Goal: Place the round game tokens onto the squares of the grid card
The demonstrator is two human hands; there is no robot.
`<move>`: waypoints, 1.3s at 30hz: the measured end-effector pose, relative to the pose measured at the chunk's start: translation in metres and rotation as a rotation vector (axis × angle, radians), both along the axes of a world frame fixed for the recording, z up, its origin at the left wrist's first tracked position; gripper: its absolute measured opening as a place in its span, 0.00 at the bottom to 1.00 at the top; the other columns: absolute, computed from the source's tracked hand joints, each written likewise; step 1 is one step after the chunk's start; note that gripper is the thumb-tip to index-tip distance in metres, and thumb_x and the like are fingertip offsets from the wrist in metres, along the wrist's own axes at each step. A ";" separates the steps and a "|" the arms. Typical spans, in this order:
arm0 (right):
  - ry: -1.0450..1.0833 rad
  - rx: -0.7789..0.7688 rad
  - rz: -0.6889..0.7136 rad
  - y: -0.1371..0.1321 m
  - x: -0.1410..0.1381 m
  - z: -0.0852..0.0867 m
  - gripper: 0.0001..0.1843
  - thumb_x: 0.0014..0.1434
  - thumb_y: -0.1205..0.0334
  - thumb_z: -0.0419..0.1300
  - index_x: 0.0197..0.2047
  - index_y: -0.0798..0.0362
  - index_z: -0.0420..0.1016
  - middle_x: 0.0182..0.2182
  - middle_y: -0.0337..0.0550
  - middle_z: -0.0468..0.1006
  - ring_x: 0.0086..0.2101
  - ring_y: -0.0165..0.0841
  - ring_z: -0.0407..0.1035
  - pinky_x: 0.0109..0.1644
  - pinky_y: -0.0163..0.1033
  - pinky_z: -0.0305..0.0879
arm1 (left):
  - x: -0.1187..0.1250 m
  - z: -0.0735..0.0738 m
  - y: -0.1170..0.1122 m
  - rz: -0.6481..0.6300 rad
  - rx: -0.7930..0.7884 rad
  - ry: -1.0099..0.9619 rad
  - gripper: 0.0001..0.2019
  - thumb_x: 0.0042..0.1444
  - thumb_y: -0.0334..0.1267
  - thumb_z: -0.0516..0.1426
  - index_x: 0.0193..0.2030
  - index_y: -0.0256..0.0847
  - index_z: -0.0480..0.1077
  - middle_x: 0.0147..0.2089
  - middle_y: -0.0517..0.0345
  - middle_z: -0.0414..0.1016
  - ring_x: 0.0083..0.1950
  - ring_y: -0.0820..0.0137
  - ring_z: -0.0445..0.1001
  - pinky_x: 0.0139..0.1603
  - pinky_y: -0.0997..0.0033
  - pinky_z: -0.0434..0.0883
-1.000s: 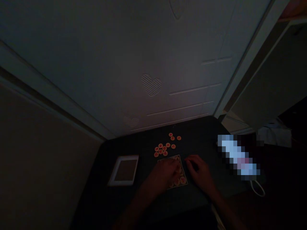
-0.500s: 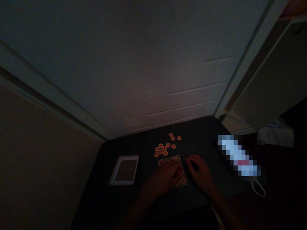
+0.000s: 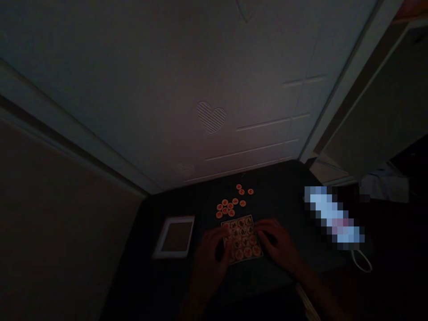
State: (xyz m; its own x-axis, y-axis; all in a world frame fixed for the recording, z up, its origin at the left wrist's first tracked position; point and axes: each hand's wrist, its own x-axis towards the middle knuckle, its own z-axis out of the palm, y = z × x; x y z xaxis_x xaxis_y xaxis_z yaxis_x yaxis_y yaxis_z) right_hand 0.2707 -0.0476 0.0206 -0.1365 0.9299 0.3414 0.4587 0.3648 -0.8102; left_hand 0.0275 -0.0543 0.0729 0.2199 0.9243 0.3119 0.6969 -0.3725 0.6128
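A square box [image 3: 244, 262] of round Chinese chess pieces lies between my hands, with pieces in rows, some marked dark and some red. My left hand [image 3: 210, 252] is at the box's left side, thumb and fingers apart, covering part of the left column. At the right edge, my right hand [image 3: 276, 240] is loosely curved, its fingertips at the rim; I see nothing in it. Beyond the box lies a loose group of red-marked chess pieces [image 3: 225, 211], with several more [image 3: 241, 192] further back.
A pale-rimmed box lid or tray [image 3: 169, 220] lies on the left of the dark table [image 3: 277, 191]. On the right is a blurred-out bright object [image 3: 334, 216] with a white loop [image 3: 363, 263]. A panel with embossed hearts [image 3: 211, 117] rises behind the table.
My left hand has drawn back leftward from over the box to its left side, uncovering the rows of pieces. My right hand has shifted slightly left, against the box's edge.
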 end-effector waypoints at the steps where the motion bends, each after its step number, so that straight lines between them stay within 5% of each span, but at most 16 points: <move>1: -0.019 0.017 0.031 -0.002 0.000 0.001 0.12 0.68 0.60 0.56 0.49 0.44 0.80 0.47 0.45 0.81 0.50 0.40 0.73 0.55 0.50 0.71 | -0.004 -0.008 -0.004 0.048 0.035 0.021 0.08 0.65 0.40 0.55 0.49 0.46 0.72 0.52 0.52 0.77 0.55 0.61 0.75 0.58 0.54 0.73; 7: -0.143 0.065 0.139 -0.010 0.001 0.002 0.16 0.65 0.63 0.58 0.54 0.41 0.78 0.53 0.45 0.78 0.55 0.43 0.68 0.58 0.55 0.69 | -0.015 -0.040 -0.012 0.198 -0.020 -0.028 0.09 0.66 0.40 0.53 0.48 0.44 0.72 0.52 0.50 0.75 0.54 0.62 0.76 0.54 0.55 0.76; 21: -0.166 0.023 0.121 -0.008 0.002 -0.006 0.13 0.67 0.61 0.58 0.53 0.43 0.77 0.57 0.46 0.74 0.57 0.42 0.66 0.60 0.53 0.68 | -0.019 -0.060 -0.007 0.139 -0.082 -0.097 0.08 0.64 0.42 0.56 0.47 0.45 0.73 0.48 0.52 0.76 0.47 0.63 0.77 0.48 0.61 0.77; 26: -0.129 0.041 -0.017 0.040 0.010 0.001 0.12 0.68 0.60 0.56 0.51 0.46 0.77 0.53 0.48 0.76 0.54 0.41 0.70 0.58 0.51 0.69 | -0.018 -0.057 -0.008 0.141 -0.113 -0.107 0.08 0.64 0.42 0.56 0.47 0.45 0.73 0.47 0.53 0.77 0.46 0.63 0.78 0.48 0.62 0.77; 33: -0.252 0.141 0.026 0.142 0.005 0.016 0.11 0.65 0.62 0.59 0.49 0.50 0.77 0.47 0.47 0.80 0.49 0.40 0.72 0.56 0.50 0.67 | -0.018 -0.057 -0.008 0.144 -0.105 -0.112 0.08 0.64 0.42 0.56 0.46 0.45 0.73 0.44 0.54 0.78 0.44 0.63 0.78 0.47 0.61 0.76; 39: -0.310 0.127 0.129 0.160 -0.012 0.021 0.09 0.63 0.62 0.61 0.47 0.51 0.78 0.44 0.46 0.81 0.48 0.40 0.72 0.54 0.47 0.66 | -0.018 -0.056 -0.010 0.146 -0.122 -0.107 0.07 0.65 0.42 0.56 0.45 0.46 0.73 0.42 0.54 0.78 0.44 0.63 0.78 0.47 0.61 0.76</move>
State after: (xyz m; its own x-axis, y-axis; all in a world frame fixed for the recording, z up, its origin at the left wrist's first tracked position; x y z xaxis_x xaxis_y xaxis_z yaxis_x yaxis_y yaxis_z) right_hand 0.2592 0.1129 0.0419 -0.3650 0.8510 0.3776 0.6190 0.5248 -0.5844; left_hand 0.0098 -0.0640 0.0168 0.0523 0.9763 0.2100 0.6670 -0.1906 0.7203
